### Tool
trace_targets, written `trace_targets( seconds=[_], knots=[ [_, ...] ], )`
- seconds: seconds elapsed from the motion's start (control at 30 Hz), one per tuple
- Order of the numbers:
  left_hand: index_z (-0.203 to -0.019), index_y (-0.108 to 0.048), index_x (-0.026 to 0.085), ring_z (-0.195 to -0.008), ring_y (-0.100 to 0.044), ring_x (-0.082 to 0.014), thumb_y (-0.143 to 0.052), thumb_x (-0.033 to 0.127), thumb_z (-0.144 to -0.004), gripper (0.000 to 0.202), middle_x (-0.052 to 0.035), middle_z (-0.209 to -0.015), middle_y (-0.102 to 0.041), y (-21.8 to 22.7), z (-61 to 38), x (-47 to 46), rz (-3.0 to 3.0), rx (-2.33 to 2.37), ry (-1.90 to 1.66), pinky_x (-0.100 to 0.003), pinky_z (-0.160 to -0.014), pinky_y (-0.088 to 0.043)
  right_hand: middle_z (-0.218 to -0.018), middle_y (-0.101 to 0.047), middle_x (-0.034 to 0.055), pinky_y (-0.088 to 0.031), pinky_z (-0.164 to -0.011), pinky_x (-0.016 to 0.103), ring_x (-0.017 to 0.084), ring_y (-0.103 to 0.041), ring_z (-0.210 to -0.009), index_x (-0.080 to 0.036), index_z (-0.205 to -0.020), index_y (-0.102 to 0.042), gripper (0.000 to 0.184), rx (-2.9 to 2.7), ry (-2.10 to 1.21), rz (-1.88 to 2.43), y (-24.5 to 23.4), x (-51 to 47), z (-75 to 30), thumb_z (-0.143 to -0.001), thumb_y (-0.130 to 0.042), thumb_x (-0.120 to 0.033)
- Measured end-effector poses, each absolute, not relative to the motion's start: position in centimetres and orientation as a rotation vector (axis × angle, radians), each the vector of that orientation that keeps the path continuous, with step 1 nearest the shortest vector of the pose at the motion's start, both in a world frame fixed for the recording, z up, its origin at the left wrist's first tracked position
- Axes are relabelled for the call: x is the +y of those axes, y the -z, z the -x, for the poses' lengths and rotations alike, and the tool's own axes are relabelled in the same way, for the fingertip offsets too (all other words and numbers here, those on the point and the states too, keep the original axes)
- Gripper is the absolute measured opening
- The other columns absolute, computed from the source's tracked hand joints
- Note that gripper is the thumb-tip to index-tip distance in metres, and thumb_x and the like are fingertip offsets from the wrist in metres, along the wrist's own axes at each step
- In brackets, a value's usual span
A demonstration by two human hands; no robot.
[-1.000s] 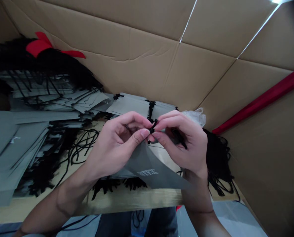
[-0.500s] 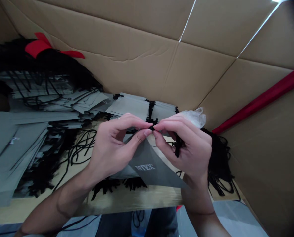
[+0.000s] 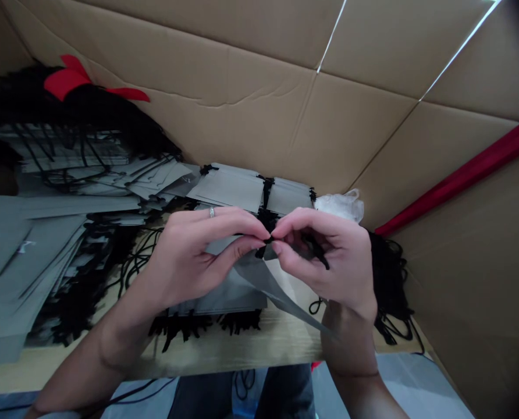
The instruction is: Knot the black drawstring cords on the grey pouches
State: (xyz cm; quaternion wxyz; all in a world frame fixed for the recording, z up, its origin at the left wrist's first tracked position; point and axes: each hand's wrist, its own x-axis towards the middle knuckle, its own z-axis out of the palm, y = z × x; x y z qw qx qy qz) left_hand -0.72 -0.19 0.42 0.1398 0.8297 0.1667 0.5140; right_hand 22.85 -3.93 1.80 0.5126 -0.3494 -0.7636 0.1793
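Observation:
My left hand (image 3: 202, 247) and my right hand (image 3: 329, 250) meet over the table, thumbs and forefingers pinching a short black cord (image 3: 262, 251) between them. More black cord lies in the curled fingers of my right hand. Below the pinch hangs a grey sheet (image 3: 268, 282), tilted, its lower corner reaching my right wrist. The cord's knot or end is mostly hidden by fingertips. Under my hands lies a stack of grey sheets (image 3: 224, 294) with black cord ends along its near edge.
Stacked grey printed sheets (image 3: 6, 279) fill the left. Behind them lies a black cord bundle (image 3: 124, 125) with a red strip (image 3: 67, 81). At the back stand a crumpled clear plastic bag (image 3: 340, 205) and a cardboard wall (image 3: 242, 70). More black cords (image 3: 388, 285) hang at right.
Both hands have come down slightly, still pinching the cord. The hanging grey sheet has turned, so its white lettering no longer shows. The cord end now points downward.

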Motion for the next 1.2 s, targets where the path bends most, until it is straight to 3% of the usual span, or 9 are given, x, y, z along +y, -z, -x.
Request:
trace_targets(
  seconds=[0.27,0.43,0.6,0.8,1.0,1.1,1.2],
  knots=[
    [-0.122,-0.072,0.025,-0.089,-0.078,-0.012,-0.057,-0.003,-0.105,0.036,-0.0001,-0.103,-0.082,0.2,1.0,-0.3,-2.652,0.532,-1.378,-0.02,-0.082,-0.061,-0.084,-0.079,-0.0031,-0.054,-0.065,0.022,0.008,-0.065,-0.071,-0.018,-0.095,-0.08,0.013,-1.891,-0.472,0.856,-1.9,-3.5,-22.8,-0.089,-0.079,-0.007],
    [-0.124,-0.069,0.025,-0.087,-0.076,-0.0119,-0.056,0.0,-0.107,0.033,-0.0009,-0.104,-0.08,0.0,1.2,-0.8,-2.664,0.544,-1.304,-0.02,-0.08,-0.062,-0.082,-0.078,-0.003,-0.052,-0.062,0.021,0.008,-0.063,-0.069,-0.018,-0.093,-0.08,0.014,-1.886,-0.482,0.841,-2.1,-3.6,-22.9,-0.088,-0.079,-0.005],
    [-0.132,-0.068,0.026,-0.093,-0.075,-0.014,-0.05,-0.007,-0.101,0.048,-0.0034,-0.111,-0.079,0.1,1.2,-1.1,-2.699,0.534,-1.28,-0.022,-0.083,-0.061,-0.082,-0.078,-0.0017,-0.053,-0.06,0.021,0.009,-0.065,-0.07,-0.018,-0.091,-0.079,0.014,-1.889,-0.527,0.834,-2.1,-3.8,-22.8,-0.086,-0.08,-0.005],
    [-0.124,-0.067,0.027,-0.083,-0.07,-0.0128,-0.055,-0.004,-0.101,0.04,-0.0009,-0.101,-0.074,0.0,0.7,-0.8,-2.496,0.444,-1.296,-0.023,-0.076,-0.059,-0.074,-0.074,-0.0029,-0.051,-0.054,0.015,0.007,-0.062,-0.06,-0.016,-0.086,-0.08,0.012,-1.756,-0.718,0.877,-2.5,-4.0,-22.3,-0.079,-0.082,-0.006],
    [-0.115,-0.07,0.031,-0.075,-0.074,-0.0172,-0.058,0.007,-0.107,0.027,-0.0003,-0.092,-0.079,-0.3,0.4,-0.3,-2.38,0.427,-1.288,-0.032,-0.068,-0.059,-0.07,-0.074,-0.0025,-0.048,-0.05,0.014,0.006,-0.059,-0.056,-0.016,-0.082,-0.08,0.015,-1.675,-0.957,0.91,-3.1,-3.9,-22.3,-0.073,-0.085,-0.005],
    [-0.112,-0.07,0.031,-0.074,-0.075,-0.0174,-0.062,0.013,-0.109,0.02,0.0004,-0.089,-0.079,-0.3,0.4,-0.1,-2.365,0.452,-1.313,-0.031,-0.07,-0.061,-0.071,-0.075,-0.0018,-0.049,-0.05,0.014,0.007,-0.06,-0.056,-0.015,-0.082,-0.081,0.013,-1.671,-0.93,0.919,-3.0,-3.8,-22.3,-0.075,-0.086,-0.007],
    [-0.118,-0.071,0.029,-0.082,-0.078,-0.0155,-0.064,0.011,-0.11,0.02,-0.0004,-0.1,-0.082,-0.4,0.6,-0.3,-2.507,0.479,-1.356,-0.026,-0.075,-0.063,-0.07,-0.073,-0.0024,-0.049,-0.051,0.015,0.007,-0.06,-0.058,-0.016,-0.085,-0.081,0.01,-1.693,-0.781,0.974,-2.9,-4.0,-22.4,-0.078,-0.083,-0.009]
  ],
)
